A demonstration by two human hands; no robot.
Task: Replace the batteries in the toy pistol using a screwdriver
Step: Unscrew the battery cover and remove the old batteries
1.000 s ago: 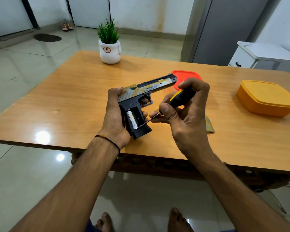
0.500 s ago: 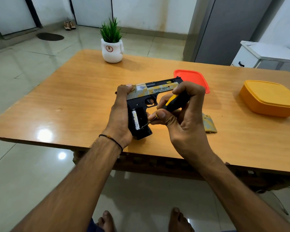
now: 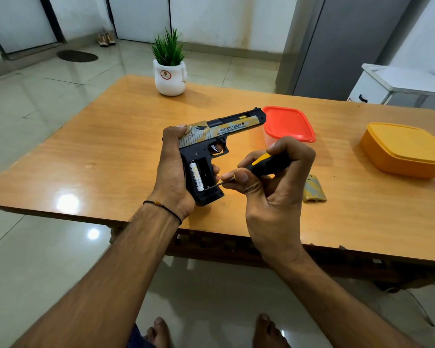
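toy pistol (image 3: pixel 221 136) held up over the near part of the wooden table (image 3: pixel 86 151), muzzle pointing to the right, butt pointing down toward the camera. left hand (image 3: pixel 172 172) is wrapped round the back of the pistol's handle and the rear of the slide, with its fingertips showing at the handle's front edge. side of the handle is uncovered. one battery (image 3: pixel 196 178) sits upright in the slot nearest the left palm. right hand (image 3: pixel 274 192) grips the screwdriver (image 3: pixel 266 164) with fingers curled over the black-and-yellow handle, thumb and forefinger pinching near the shaft. the thin shaft runs left from that pinch, and its tip is at the bottom end of the open compartment, just beside the battery's lower end. contact between tip and battery: cannot tell. a black thread band (image 3: pixel 162 205) circles the left wrist. just right of the right hand, a yellow-grey cover piece (image 3: pixel 314 189) lies flat on the table. beyond the right hand, close behind the muzzle, is a clear tub with a red lid (image 3: pixel 289 124). well to the right of both hands is a yellow lidded box (image 3: pixel 407 149). beyond the left hand, near the far table edge, is a white pot with a green plant (image 3: pixel 170 71).
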